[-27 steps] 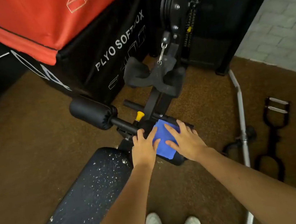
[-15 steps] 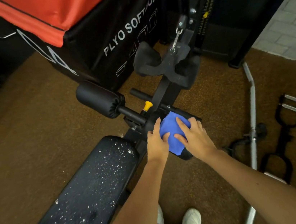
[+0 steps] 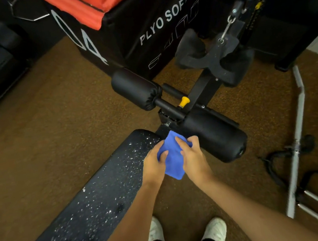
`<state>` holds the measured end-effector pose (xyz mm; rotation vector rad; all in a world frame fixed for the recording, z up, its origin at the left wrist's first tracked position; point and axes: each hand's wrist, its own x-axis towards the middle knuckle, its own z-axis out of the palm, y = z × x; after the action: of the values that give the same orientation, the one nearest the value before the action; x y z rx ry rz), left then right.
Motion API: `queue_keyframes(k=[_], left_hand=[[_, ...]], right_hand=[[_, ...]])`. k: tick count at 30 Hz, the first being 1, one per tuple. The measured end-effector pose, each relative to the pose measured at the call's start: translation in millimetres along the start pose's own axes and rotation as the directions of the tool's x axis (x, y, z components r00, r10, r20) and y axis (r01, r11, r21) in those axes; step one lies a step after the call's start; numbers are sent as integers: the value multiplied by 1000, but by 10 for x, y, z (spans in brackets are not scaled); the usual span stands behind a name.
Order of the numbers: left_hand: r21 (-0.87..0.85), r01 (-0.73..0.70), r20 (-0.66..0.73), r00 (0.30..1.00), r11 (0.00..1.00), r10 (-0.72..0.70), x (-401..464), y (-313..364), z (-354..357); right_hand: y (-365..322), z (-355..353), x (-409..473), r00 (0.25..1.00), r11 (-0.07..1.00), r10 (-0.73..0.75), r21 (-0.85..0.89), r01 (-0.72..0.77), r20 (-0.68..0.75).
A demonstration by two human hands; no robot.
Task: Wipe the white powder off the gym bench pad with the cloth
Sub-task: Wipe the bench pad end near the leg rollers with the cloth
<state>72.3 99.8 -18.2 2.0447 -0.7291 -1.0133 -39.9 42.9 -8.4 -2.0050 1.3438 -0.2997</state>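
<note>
The black bench pad point(image 3: 95, 199) runs from the lower left up to the middle and is speckled with white powder. A blue cloth point(image 3: 173, 159) is bunched between both hands, just off the pad's right edge near its far end. My left hand point(image 3: 154, 166) grips the cloth's left side. My right hand point(image 3: 193, 157) grips its right side, fingers curled over the top. The cloth hangs in the air beside the black roller pad point(image 3: 216, 135).
A second roller pad point(image 3: 135, 89) and a yellow knob point(image 3: 183, 102) sit on the bench frame ahead. A black and red plyo soft box point(image 3: 141, 21) stands behind. A metal bar point(image 3: 297, 136) and cable handles point(image 3: 314, 201) lie on the brown floor at right. My white shoes point(image 3: 215, 230) are below.
Both hands gathered the cloth off the right roller pad and drew it back toward me and the bench pad's end. The cloth went from spread flat to bunched.
</note>
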Motion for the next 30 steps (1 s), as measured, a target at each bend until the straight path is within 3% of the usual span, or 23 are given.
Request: queue_keyframes(k=[3, 5, 13, 16, 19, 25, 30], left_hand=[[35, 23, 3, 1000, 999, -24, 78, -262, -99], [71, 29, -16, 999, 997, -28, 150, -409, -117], [317, -56, -25, 997, 947, 67, 443, -863, -149], [454, -199, -57, 966, 869, 251, 529, -1003, -255], [529, -246, -85, 937, 812, 339, 607, -1153, -428], [693, -184, -18, 962, 697, 271, 669, -1441, -698], [716, -118, -23, 981, 688, 193, 625, -1679, -798]], right_hand=[[7, 334, 19, 986, 975, 65, 201, -96, 155], [35, 530, 54, 985, 984, 61, 157, -87, 164], [41, 1120, 262, 979, 969, 204, 148, -199, -17], [136, 1380, 263, 989, 979, 139, -144, -145, -47], [60, 1565, 227, 975, 956, 221, -204, -210, 31], [-27, 1813, 331, 970, 899, 232, -367, -240, -67], [12, 1872, 413, 982, 879, 140, -440, -182, -127]])
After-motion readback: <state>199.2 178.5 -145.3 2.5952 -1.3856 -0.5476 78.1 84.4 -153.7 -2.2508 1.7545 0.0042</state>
